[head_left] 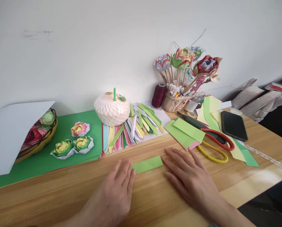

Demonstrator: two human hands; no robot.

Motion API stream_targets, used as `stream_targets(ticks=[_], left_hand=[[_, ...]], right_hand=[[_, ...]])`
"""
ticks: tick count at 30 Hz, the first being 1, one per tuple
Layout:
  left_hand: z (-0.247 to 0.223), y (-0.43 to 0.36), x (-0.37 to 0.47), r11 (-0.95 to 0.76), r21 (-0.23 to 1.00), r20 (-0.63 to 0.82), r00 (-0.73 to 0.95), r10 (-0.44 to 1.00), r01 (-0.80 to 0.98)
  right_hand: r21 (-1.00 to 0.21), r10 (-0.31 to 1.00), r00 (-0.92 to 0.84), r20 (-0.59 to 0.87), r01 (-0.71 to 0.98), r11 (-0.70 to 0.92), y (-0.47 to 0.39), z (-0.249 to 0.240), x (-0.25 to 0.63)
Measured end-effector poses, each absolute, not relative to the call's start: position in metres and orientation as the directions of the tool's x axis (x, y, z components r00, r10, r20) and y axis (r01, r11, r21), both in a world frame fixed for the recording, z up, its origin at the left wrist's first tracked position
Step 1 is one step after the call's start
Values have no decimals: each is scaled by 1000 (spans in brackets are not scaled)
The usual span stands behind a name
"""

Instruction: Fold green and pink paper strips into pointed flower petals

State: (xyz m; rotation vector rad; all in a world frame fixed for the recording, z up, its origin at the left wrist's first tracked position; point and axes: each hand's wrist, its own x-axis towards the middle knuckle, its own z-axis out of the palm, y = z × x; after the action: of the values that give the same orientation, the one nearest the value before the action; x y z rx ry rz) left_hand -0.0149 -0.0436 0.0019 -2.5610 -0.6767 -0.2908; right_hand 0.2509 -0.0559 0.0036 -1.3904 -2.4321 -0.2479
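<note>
A light green paper strip (147,164) lies flat on the wooden table (152,195) between my hands. My left hand (118,190) rests palm down, its fingertips touching the strip's left end. At the strip's right end is my right hand (188,176), flat on the table with the fingers spread. Beyond it sit green paper sheets (183,132), and to their right scissors (214,140) with red and yellow handles. Behind the strip, many folded paper strips (137,124) in green, yellow, pink and white form a pile.
Three paper flowers (80,129) lie on green paper (93,126) at the left, near a basket (49,135) partly under white paper (15,126). A white textured container (112,110), purple thread (159,95), a basket of paper flowers (176,103) and a phone (234,125) stand or lie farther back.
</note>
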Motion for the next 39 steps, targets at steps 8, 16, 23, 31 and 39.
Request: stream_targets(ticks=[8, 16, 23, 31, 39], left_hand=[[-3, -48, -14, -758, -384, 319, 846, 426, 527], [-1, -46, -16, -771, -369, 314, 851, 421, 519], [-2, -47, -16, -766, -337, 335, 830, 445, 547], [-1, -49, -11, -715, -360, 394, 792, 466, 599], [14, -33, -4, -771, -226, 426, 772, 471, 595]], right_hand=[[-246, 825, -429, 368, 811, 531, -43, 4, 231], [-362, 796, -400, 454, 734, 575, -45, 7, 225], [-559, 887, -306, 345, 692, 456, -45, 7, 233], [-348, 825, -281, 490, 805, 481, -45, 9, 239], [-478, 842, -497, 210, 699, 532, -47, 16, 195]])
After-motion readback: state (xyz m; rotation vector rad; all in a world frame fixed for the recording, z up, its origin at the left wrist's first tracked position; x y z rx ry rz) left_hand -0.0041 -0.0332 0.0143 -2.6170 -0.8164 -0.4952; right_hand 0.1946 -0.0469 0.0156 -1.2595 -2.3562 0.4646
